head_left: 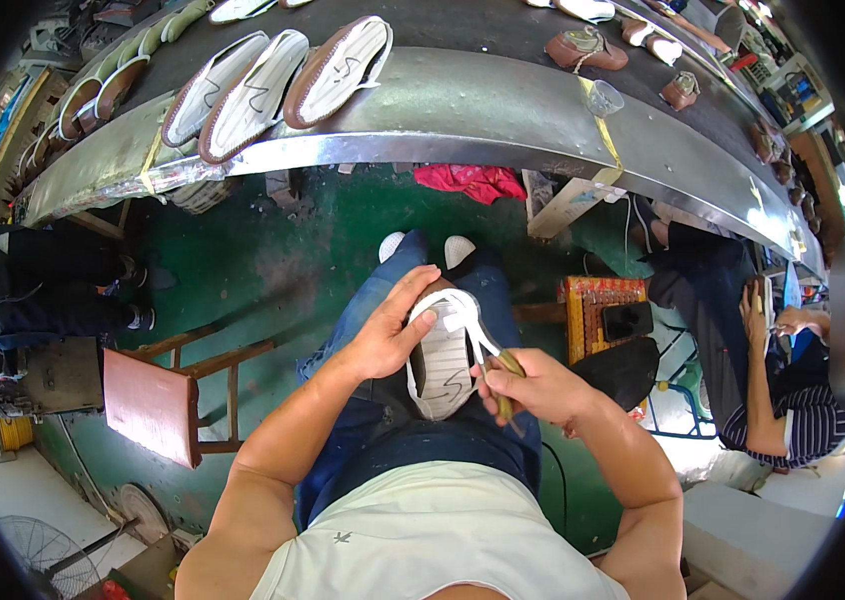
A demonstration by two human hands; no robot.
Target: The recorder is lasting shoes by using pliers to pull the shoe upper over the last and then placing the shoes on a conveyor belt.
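On my lap lies a shoe (pixel 441 375), its pale underside up, with dark pen lines on it. My left hand (pixel 390 325) is wrapped around the shoe's left edge, thumb on its face. A white strip (pixel 473 325) curves round the toe end and runs down toward my right hand (pixel 535 388). That hand is closed on a slim tool (pixel 506 368) with an olive-yellow handle and a thin end pointing toward me; its exact kind is unclear. Whether my right fingers also pinch the strip cannot be made out.
Ahead, a metal-edged bench (pixel 463 110) carries several shoes (pixel 343 75) in rows. A wooden stool (pixel 155 405) stands at left, and a beaded seat (pixel 593 300) at right. One person (pixel 793 420) works at far right; another person (pixel 53 290) stands at left. Red cloth (pixel 473 182) lies under the bench.
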